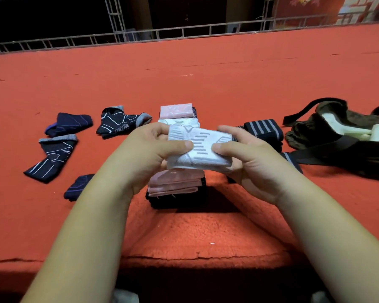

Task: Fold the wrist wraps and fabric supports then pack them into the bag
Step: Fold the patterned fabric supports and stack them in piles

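At the frame centre, the left hand (150, 149) and right hand (247, 157) pinch the folded white support (202, 147) between them, thumbs on top.

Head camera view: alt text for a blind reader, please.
Left hand and right hand pinch a folded white support above a stack of pink and black supports on red carpet. Dark supports lie left; an open olive bag lies right.
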Motion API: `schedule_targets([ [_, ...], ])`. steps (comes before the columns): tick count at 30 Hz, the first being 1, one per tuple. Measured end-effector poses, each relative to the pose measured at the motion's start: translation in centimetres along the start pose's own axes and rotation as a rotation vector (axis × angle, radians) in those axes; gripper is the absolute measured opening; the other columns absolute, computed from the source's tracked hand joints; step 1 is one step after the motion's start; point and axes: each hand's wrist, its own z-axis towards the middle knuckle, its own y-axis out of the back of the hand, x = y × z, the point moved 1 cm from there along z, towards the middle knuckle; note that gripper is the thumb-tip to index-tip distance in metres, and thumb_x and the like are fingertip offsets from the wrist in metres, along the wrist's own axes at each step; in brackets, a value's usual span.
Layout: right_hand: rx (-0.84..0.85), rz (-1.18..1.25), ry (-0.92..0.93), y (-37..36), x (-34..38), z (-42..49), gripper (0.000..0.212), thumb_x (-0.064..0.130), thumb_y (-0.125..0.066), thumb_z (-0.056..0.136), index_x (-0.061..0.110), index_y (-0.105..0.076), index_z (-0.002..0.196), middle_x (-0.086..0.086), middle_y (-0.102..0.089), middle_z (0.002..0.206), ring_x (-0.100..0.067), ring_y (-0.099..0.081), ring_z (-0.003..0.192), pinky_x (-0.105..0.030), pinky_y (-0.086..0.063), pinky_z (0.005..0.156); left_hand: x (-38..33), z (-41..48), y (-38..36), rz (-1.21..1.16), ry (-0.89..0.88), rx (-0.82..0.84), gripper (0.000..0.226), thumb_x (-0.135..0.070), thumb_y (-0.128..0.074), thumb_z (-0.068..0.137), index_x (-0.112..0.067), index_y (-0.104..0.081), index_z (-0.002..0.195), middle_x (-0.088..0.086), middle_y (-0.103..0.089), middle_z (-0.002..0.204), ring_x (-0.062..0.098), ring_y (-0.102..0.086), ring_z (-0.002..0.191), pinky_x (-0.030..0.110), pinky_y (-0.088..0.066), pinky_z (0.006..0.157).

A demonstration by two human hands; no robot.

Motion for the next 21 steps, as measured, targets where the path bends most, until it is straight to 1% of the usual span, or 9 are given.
schedule_targets([
  [2,0.015,-0.120,0.001,0.2,-0.6,0.2,0.050,0.011,-0.080,0.089,0.013,-0.065,0.137,-0.012,-0.077,0.126,-0.024,-0.076,0.108,-0.031,-0.058,0.077,0.0,0.0,-0.1,-0.008,-0.034,-0.017,0.033,0.003,-0.079,0.087,-0.002,-0.068,0.118,0.015,-0.081,0.107,0.030,-0.080,0.095,0.038,-0.065,0.082],
  [5,-0.044,-0.309,0.031,0.3,-1.0,0.3,0.050,0.019,-0.085,0.086,0.020,-0.066,0.133,-0.007,-0.078,0.121,-0.027,-0.077,0.110,-0.043,-0.063,0.083,0.2,0.2,0.0,0.036,-0.071,-0.045,0.030,0.001,-0.078,0.091,0.000,-0.067,0.119,0.017,-0.081,0.105,0.033,-0.079,0.096,0.042,-0.064,0.087],
  [7,-0.067,-0.356,0.067,0.2,-1.1,0.2,0.046,0.016,-0.082,0.093,0.025,-0.064,0.134,-0.005,-0.077,0.121,-0.027,-0.077,0.107,-0.041,-0.063,0.080,0.4,0.4,0.1,0.016,-0.050,-0.057,0.027,-0.015,-0.077,0.096,-0.001,-0.069,0.117,0.020,-0.080,0.108,0.032,-0.079,0.099,0.045,-0.064,0.088],
  [9,-0.088,-0.434,0.108,0.1,-1.1,0.3,0.046,0.017,-0.079,0.096,0.029,-0.059,0.136,0.001,-0.078,0.121,-0.020,-0.077,0.101,-0.033,-0.057,0.078,0.5,0.4,0.4,-0.026,-0.008,-0.060,0.032,-0.030,-0.072,0.101,-0.001,-0.071,0.117,0.021,-0.079,0.113,0.033,-0.078,0.103,0.045,-0.064,0.087],
  [12,-0.124,-0.359,0.127,-0.1,-1.1,0.4,0.056,0.012,-0.077,0.097,0.026,-0.050,0.144,0.002,-0.079,0.121,-0.017,-0.077,0.103,-0.038,-0.059,0.086,0.6,0.3,1.0,-0.019,-0.030,-0.041,0.021,-0.028,-0.066,0.105,-0.013,-0.078,0.100,0.013,-0.081,0.107,0.027,-0.077,0.096,0.038,-0.062,0.081],
  [14,-0.094,-0.222,0.118,-0.6,-1.0,0.4,0.048,0.007,-0.075,0.097,0.014,-0.056,0.142,-0.002,-0.080,0.117,-0.019,-0.077,0.101,-0.037,-0.060,0.082,0.6,0.1,1.3,-0.034,-0.062,-0.068,0.016,-0.021,-0.068,0.103,-0.014,-0.078,0.092,0.012,-0.080,0.101,0.024,-0.075,0.090,0.034,-0.063,0.076],
  [16,0.027,-0.152,0.111,-1.2,-1.1,0.2,0.033,0.004,-0.072,0.097,0.011,-0.067,0.129,-0.005,-0.080,0.117,-0.022,-0.076,0.104,-0.035,-0.061,0.084,0.7,0.0,1.5,-0.072,-0.074,-0.094,0.010,-0.015,-0.071,0.101,-0.008,-0.078,0.100,0.017,-0.080,0.106,0.025,-0.076,0.090,0.036,-0.064,0.078],
  [19,0.099,-0.198,0.104,-1.4,-1.5,0.3,0.046,0.002,-0.079,0.092,0.010,-0.066,0.136,-0.009,-0.077,0.129,-0.029,-0.071,0.123,-0.047,-0.057,0.106,0.8,0.0,2.0,-0.093,-0.078,-0.129,0.016,-0.012,-0.074,0.098,-0.002,-0.076,0.111,0.028,-0.076,0.115,0.029,-0.077,0.090,0.037,-0.064,0.080],
  [21,0.080,-0.227,0.119,-1.5,-1.7,0.4,0.047,-0.002,-0.077,0.093,0.010,-0.065,0.137,-0.008,-0.077,0.128,-0.027,-0.073,0.122,-0.040,-0.059,0.099,0.8,-0.1,2.4,-0.100,-0.077,-0.140,0.017,-0.010,-0.075,0.097,-0.002,-0.075,0.111,0.026,-0.077,0.110,0.028,-0.078,0.090,0.034,-0.064,0.076],
])
